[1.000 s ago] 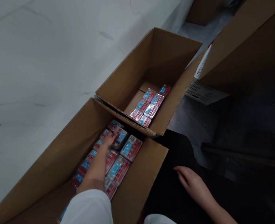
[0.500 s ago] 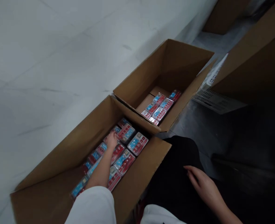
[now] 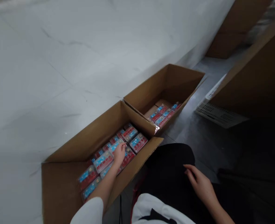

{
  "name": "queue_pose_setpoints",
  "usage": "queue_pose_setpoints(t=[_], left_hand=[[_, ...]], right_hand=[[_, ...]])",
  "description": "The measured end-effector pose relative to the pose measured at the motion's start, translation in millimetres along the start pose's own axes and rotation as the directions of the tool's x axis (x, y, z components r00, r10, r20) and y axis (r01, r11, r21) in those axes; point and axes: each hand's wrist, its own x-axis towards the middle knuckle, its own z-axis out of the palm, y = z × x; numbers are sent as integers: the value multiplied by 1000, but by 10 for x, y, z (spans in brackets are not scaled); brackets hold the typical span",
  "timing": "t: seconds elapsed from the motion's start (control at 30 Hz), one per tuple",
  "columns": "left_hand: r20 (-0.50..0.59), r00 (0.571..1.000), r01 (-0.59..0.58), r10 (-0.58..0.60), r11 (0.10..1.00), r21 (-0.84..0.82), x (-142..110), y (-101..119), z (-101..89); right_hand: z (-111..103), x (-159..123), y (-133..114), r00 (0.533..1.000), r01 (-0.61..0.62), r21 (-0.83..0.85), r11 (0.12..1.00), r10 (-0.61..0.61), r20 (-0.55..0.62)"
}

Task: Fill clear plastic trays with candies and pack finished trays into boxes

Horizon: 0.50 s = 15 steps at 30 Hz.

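My left hand (image 3: 120, 153) reaches into the near cardboard box (image 3: 81, 140), its fingers closed at the right edge of a clear plastic pack (image 3: 115, 145) with blue and red contents. Several similar packs lie around and under it, such as one pack (image 3: 103, 161) to its left and another pack (image 3: 138, 142) to its right. The forearm covers some of them. Over my dark-trousered leg, my right hand (image 3: 200, 184) hangs with its thumb and forefinger apart, holding nothing.
A second cardboard box (image 3: 149, 84) stands end to end with the first, with more such packs (image 3: 161, 121) in it. To the right are a white slatted crate (image 3: 219, 113) and a large brown carton (image 3: 256, 84). A pale marbled wall (image 3: 58, 62) runs behind the boxes.
The view has shifted, so the boxes sit lower. My left hand has moved over the packs toward the box's near side, and the packs' arrangement near it looks different. My right hand has hardly moved.
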Motion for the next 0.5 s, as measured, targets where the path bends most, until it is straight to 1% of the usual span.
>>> queue_pose_setpoints(t=[0.1,0.17,0.2,0.27,0.33,0.37,0.43,0.5], left_hand=[[-23,992,-122,121,991,-60,-17,418,-118],[-34,973,-232,229,966,-117,-10,760,-119],[-55,955,-296,291,946,-134,3,949,-89],[-39,902,-430,431,884,-180,28,1375,23],[12,816,-558,577,794,-242,-2,1861,180],[39,762,-614,647,740,-276,-51,2116,265],[104,632,-701,768,624,-347,-225,2610,440],[166,487,-753,857,509,-417,-477,3041,621]], right_hand=[[-56,-171,110,995,5,116,993,7,-103],[-97,-300,184,986,9,179,984,22,-167],[-120,-356,218,980,2,199,980,37,-195],[-175,-451,280,959,-35,229,973,97,-267],[-244,-547,332,923,-89,260,962,178,-342],[-281,-606,353,900,-116,275,954,218,-377],[-346,-749,382,850,-173,297,939,295,-437],[-394,-920,396,796,-234,308,922,364,-484]])
